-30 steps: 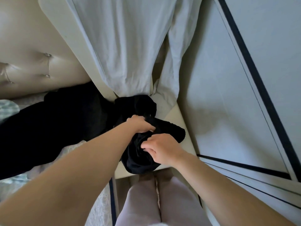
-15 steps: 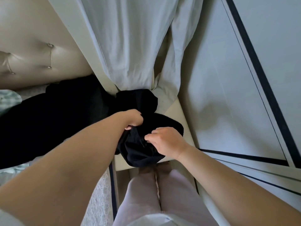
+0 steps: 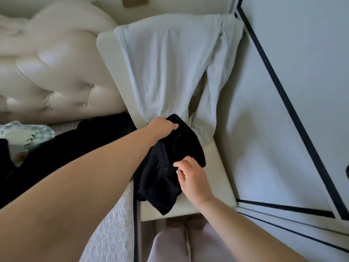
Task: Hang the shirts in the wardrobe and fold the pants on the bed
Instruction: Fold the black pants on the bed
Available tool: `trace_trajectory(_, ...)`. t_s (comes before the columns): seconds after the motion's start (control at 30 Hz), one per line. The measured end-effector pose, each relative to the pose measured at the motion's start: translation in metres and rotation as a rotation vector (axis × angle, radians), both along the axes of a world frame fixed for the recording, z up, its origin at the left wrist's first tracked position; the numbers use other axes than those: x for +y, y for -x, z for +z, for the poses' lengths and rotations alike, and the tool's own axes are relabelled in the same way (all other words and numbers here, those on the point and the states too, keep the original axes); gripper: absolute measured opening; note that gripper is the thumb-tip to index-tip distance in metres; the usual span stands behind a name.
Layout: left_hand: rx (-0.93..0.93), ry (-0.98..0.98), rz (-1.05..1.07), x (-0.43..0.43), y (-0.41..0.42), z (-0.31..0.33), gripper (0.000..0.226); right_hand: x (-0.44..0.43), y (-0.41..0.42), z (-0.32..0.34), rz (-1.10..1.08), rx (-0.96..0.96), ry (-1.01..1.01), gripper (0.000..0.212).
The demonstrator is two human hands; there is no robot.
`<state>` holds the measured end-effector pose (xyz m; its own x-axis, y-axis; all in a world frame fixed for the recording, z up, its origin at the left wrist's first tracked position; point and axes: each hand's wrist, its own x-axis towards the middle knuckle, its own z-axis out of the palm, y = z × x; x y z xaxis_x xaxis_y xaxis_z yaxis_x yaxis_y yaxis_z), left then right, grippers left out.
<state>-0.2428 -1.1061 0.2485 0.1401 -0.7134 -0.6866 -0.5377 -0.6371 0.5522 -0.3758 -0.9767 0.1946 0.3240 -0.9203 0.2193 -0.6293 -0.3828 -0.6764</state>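
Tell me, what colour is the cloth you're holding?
The cloth is black, best seen in the head view.

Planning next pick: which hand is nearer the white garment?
Left. The left hand grips the black garment at the lower end of the white garment; the right hand pinches black fabric farther down.

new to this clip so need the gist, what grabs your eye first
Both hands at centre: the left hand grips the top of a black garment and the right hand pinches it lower. Beyond it a pale garment drapes over a cream surface, beside the tufted headboard.
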Motion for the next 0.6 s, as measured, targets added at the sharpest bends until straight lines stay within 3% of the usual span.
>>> trace_trajectory(0.1,0.067,0.052,0.068,0.003,-0.007,0.01,0.046,0.002,-0.003,0.004,0.149,0.009,0.02,0.011)
trace_trajectory(0.17,0.093,0.086,0.131,0.007,-0.013,0.014,0.042,0.0,-0.005,0.006,0.069,-0.004,-0.093,0.005)
trace_trajectory(0.3,0.103,0.118,0.16,0.016,-0.016,0.016,0.031,-0.025,-0.02,0.01,-0.305,-0.19,-0.613,0.048)
trace_trajectory(0.4,0.105,0.108,0.155,0.02,-0.019,0.017,0.029,-0.042,-0.025,0.006,-0.426,-0.239,-0.728,0.062)
trace_trajectory(0.5,0.11,0.106,0.148,0.023,-0.021,0.018,0.029,-0.052,-0.021,-0.003,-0.492,-0.357,-0.946,0.052)
trace_trajectory(0.6,0.118,0.11,0.156,0.025,-0.022,0.017,0.024,-0.058,-0.017,-0.002,-0.528,-0.669,-1.182,0.019)
